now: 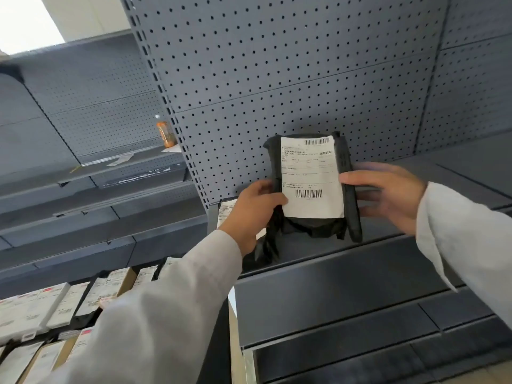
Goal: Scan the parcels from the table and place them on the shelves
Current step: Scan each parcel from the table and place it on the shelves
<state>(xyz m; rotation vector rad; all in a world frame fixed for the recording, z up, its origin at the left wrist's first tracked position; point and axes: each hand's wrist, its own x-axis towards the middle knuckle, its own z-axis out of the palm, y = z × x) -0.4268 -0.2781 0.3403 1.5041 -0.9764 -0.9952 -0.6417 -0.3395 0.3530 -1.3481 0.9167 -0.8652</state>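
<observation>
Item count, head view:

- Black bagged parcel (310, 187) with a white shipping label: one, upright on the dark grey shelf (332, 261).
- Barcodes on that label: two, one at top, one near the bottom.
- Hands: two, the left hand (255, 209) and the right hand (388, 192), one at each side of the parcel.
- Orange bottle (165, 133): one, on a shelf to the left.
- Labelled boxes (55, 303), lower left: more than six; exact number cannot be determined.

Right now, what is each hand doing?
Left hand: grips the left edge of the black parcel standing on the shelf.
Right hand: blurred, fingers straight against the parcel's right side; open.
</observation>
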